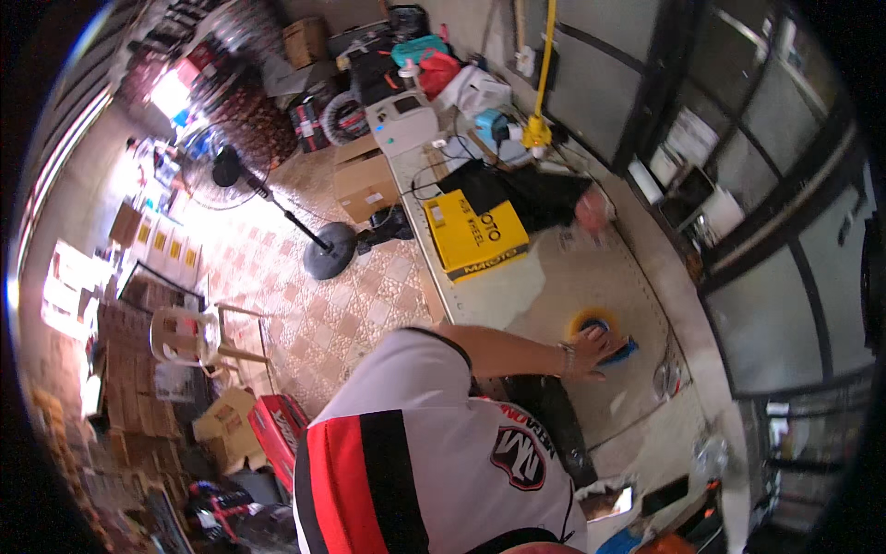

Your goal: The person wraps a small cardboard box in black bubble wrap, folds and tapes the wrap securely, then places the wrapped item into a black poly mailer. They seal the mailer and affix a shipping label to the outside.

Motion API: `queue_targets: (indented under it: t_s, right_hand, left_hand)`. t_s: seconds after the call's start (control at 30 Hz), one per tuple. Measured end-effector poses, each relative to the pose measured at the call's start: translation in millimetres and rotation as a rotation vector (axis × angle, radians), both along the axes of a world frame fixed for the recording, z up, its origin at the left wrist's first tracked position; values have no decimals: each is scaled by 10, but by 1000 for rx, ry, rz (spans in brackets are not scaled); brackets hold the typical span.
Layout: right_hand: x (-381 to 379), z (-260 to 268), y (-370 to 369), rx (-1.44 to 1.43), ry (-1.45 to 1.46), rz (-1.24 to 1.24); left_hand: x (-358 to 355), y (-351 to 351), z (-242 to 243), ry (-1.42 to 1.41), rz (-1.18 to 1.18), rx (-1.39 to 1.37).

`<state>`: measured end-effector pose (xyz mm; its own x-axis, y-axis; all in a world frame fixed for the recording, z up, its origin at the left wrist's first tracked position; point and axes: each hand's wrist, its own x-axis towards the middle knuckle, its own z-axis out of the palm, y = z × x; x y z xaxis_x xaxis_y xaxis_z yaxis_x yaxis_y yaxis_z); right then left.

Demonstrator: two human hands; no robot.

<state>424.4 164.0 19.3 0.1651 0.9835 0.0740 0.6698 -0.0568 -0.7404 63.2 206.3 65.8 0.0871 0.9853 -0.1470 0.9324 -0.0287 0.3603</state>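
My left hand (594, 352) reaches over the table (505, 305), its fingers lying across what looks like a blue tape dispenser (618, 352). A yellow-brown ring of tape (580, 320) shows beyond the fingertips. The blur hides whether the fingers grip it. A bracelet (568, 360) circles my left wrist. My right hand is out of view. Farther along the table stands a closed yellow hub wheel box (474, 234), touching black sheeting or a bag (526, 190). A blurred pinkish thing (593, 212) lies by the black material; I cannot tell what it is.
A whitish desktop machine (401, 121) and a yellow cord fitting (536, 133) are at the table's far end. On the tiled floor stand a pedestal fan (329, 251), a plastic chair (183, 336) and cardboard boxes (367, 183). Glazed framed panels (782, 298) border the table's right.
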Motion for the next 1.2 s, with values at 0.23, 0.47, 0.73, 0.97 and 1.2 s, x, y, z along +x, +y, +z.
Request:
queue_targets:
  t_s: [0.23,0.47,0.73,0.97,1.2]
  right_hand:
    - [-155,395,1128,-58,158,269]
    - [-1237,438,1801,-361,553,592]
    - [-943,1133,1568,-664,693,863]
    - [-675,1130,1718,-738,745,850]
    - [-619,1551,1891,-347,579,769]
  left_hand:
    - [207,442,-160,-93,352,-215]
    - [-10,-29,315,-83,54,-19]
    - [94,-761,1586,-537,-175,45]
    - [175,-1065,2045,-591,-219,89]
    - [-211,-979,1526,-425,-96,-84]
